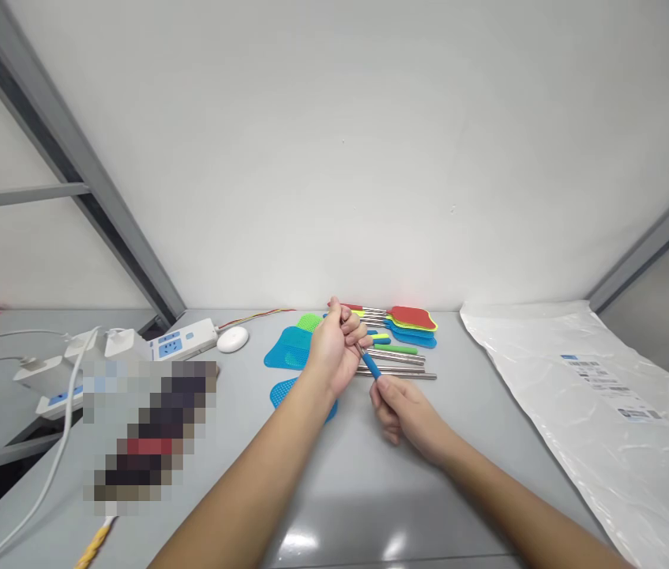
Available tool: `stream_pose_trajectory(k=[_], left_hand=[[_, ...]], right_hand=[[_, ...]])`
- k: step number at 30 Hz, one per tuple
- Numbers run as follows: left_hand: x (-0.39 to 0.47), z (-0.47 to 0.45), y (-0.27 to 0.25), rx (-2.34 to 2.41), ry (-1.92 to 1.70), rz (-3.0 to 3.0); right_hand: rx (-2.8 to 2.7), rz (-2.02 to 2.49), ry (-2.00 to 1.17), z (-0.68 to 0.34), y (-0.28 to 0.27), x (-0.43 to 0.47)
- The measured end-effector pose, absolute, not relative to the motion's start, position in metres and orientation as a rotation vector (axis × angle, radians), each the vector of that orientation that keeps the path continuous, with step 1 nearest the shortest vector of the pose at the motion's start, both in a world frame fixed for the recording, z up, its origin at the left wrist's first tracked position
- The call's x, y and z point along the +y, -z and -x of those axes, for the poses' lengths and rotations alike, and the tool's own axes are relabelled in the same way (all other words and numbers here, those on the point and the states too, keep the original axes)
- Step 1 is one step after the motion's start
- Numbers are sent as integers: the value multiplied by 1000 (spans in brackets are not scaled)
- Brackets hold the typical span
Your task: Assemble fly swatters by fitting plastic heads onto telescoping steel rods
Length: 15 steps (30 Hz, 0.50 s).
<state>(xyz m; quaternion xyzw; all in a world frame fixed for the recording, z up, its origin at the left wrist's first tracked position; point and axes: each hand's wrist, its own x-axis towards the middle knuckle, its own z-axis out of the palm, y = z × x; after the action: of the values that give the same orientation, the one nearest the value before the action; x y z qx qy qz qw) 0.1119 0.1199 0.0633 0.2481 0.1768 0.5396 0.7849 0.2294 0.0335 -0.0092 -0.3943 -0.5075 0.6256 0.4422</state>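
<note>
My left hand (340,348) is closed round the metal part of a fly swatter handle, mostly hidden by the fingers. The handle's blue grip (372,366) slants down to my right hand (402,407), which pinches its lower end. Behind my left wrist lie blue swatter heads (287,350) and a lime-green swatter head (309,322). Several bare metal rods (396,358) and a green-gripped handle (405,348) lie just beyond my right hand. Farther back is a stack of swatters with red (412,318), yellow and blue heads (417,338).
A large white plastic mailer bag (583,395) with printed labels covers the right side. On the left are power strips (183,340) with chargers, white cables (67,419), a round white device (233,340) and a pixelated object (156,431). A white wall rises behind the grey table (370,506).
</note>
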Motion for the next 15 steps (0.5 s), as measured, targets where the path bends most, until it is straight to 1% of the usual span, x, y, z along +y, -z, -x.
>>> stream_pose_trajectory(k=[3, 15], left_hand=[[120, -116, -55, 411, -1178, -496], [111, -131, -37, 564, -1236, -476]], right_hand=[[-1191, 938, -1643, -224, 10, 30], [-1133, 880, -1687, -224, 20, 25]])
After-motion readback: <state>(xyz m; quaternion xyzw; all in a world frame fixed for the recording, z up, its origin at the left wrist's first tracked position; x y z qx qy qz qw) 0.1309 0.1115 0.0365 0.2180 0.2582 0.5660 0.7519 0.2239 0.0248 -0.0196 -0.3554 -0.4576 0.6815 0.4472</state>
